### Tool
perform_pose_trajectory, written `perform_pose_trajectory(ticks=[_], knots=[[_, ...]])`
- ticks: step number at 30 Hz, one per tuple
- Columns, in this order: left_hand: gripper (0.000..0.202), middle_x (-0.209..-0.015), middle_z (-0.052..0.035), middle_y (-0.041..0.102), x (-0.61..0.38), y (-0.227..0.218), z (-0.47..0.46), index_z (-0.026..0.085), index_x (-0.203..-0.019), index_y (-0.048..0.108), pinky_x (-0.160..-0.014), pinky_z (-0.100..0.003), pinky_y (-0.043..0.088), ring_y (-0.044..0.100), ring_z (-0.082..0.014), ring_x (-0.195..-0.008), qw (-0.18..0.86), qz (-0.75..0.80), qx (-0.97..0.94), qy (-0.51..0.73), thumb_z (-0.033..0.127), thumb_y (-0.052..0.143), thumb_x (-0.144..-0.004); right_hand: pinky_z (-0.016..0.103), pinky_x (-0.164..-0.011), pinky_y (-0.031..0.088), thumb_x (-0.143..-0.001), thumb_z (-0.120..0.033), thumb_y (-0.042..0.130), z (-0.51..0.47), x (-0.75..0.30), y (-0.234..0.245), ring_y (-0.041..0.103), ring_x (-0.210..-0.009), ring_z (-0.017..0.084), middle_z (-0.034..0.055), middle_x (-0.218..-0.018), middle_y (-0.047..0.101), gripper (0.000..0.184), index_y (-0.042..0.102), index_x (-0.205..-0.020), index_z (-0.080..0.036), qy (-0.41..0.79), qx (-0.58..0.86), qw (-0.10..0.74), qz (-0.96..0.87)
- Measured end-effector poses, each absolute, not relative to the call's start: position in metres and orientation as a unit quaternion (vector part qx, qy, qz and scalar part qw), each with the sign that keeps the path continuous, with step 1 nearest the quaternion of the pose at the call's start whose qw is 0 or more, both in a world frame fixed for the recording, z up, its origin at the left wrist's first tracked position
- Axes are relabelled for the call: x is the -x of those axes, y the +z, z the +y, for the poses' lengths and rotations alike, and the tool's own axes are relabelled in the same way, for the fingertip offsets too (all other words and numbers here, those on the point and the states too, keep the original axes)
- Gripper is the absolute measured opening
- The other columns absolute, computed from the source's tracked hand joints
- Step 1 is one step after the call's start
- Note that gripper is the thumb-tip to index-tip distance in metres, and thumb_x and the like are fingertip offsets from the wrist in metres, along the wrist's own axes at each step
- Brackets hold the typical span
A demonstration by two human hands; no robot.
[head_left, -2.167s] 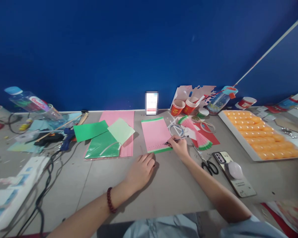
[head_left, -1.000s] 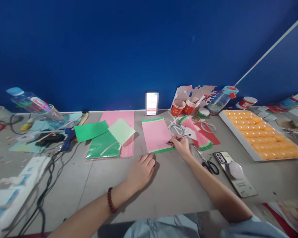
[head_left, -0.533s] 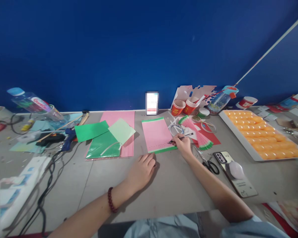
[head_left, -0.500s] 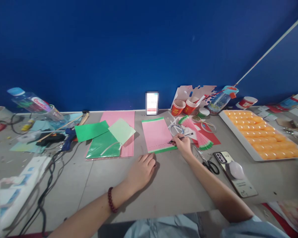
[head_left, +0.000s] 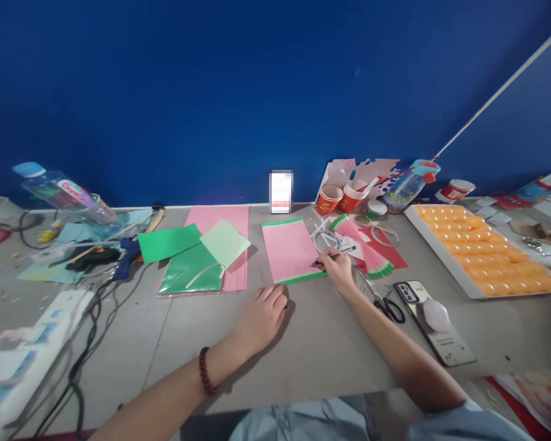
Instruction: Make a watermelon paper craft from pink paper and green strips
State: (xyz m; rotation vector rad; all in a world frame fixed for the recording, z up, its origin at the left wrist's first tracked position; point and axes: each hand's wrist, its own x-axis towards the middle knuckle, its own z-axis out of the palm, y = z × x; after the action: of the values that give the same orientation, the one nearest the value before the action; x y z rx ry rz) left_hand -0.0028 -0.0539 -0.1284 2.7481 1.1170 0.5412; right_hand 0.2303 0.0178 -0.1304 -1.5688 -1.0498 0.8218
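Note:
A pink paper sheet (head_left: 288, 246) with green bands at its far and near edges lies in the middle of the grey table (head_left: 312, 343). My right hand (head_left: 337, 267) pinches a black pen (head_left: 335, 256), its tip on the sheet's lower right corner beside a row of small dark dots. My left hand (head_left: 260, 315) rests on the table just below the sheet's near edge, fingers loosely curled and touching the green band, holding nothing that I can see. A dark red bead bracelet (head_left: 204, 370) circles my left wrist.
Green and pink sheets (head_left: 197, 254) lie left of centre. Scissors (head_left: 386, 303) and a phone (head_left: 434, 320) lie by my right forearm. A folded watermelon paper fan (head_left: 370, 251), red paper cups (head_left: 340, 197), a tray of orange balls (head_left: 487, 248), a glue gun (head_left: 119, 257), a bottle (head_left: 59, 190) and cables (head_left: 82, 355) surround them.
My right hand and the pen have crept to the right along the sheet's lower edge, lengthening the row of dots. My left hand has stayed where it was.

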Motion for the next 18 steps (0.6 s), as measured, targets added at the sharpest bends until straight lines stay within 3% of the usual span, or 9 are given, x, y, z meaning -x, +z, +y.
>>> perform_pose_trajectory(ticks=[18], knots=[[0.014,-0.124,-0.0104,0.059,0.0033,-0.1299,-0.0536,0.018,-0.104,0.052,-0.086,-0.04,0.044,0.054,-0.0252,-0.111,0.065,0.368,-0.91,0.179,0.019,0.042,-0.095,0.022,-0.043,0.038,-0.063,-0.026,0.056,0.0193,-0.2348,-0.1346,0.051,-0.045,0.014,-0.0033,-0.041,0.05,0.016,0.052,-0.049,-0.019,0.326,0.653,0.527,-0.435]])
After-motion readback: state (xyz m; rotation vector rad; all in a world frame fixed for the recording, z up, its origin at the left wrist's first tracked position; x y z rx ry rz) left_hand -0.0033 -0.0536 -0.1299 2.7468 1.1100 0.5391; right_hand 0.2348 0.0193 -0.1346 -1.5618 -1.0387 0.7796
